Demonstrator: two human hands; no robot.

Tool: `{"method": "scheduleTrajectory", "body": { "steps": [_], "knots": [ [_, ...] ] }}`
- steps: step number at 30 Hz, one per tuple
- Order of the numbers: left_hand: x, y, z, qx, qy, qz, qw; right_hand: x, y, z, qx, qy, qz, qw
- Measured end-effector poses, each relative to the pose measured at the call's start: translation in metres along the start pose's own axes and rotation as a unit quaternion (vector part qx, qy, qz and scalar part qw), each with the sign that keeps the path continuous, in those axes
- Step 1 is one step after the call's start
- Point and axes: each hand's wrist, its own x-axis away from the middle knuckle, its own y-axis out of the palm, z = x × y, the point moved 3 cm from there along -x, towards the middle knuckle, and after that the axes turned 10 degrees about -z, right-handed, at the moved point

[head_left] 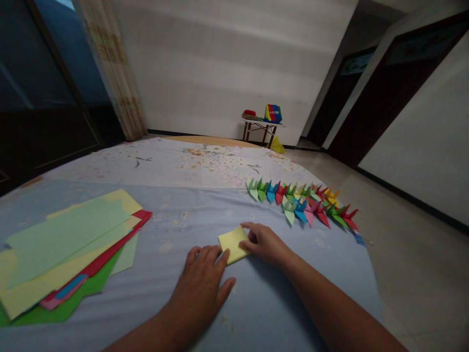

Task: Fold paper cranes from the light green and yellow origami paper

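Observation:
A small folded square of yellow paper (232, 243) lies on the blue floral tablecloth (293, 303) in front of me. My left hand (205, 274) rests palm down on the cloth, its index fingertip touching the paper's left lower edge and its thumb apart. From the other side, my right hand (267, 243) grips the paper's right edge between thumb and fingers. Beyond it, folded paper cranes (309, 212) in green, blue, red, pink and yellow stand in two rows.
A loose stack of coloured paper sheets (73, 234) spreads over the table's left side. A pale flowered cloth (157, 164) covers the far part. Near the wall stands a small side table (262, 123) with a colourful box (273, 113) on it.

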Motion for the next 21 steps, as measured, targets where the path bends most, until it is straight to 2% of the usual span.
{"method": "scheduleTrajectory", "body": {
  "steps": [7,15,21],
  "knots": [
    [0.000,0.008,-0.005,-0.031,0.024,0.043,0.998,0.000,0.001,0.000,0.018,0.004,0.003,1.000],
    [-0.002,0.011,-0.006,-0.026,0.019,0.023,0.999,0.001,0.002,0.000,0.020,0.002,0.004,1.000],
    [-0.006,0.003,-0.007,0.020,0.011,0.031,0.999,0.001,0.002,0.000,0.029,0.001,0.009,1.000]
  ]
}}
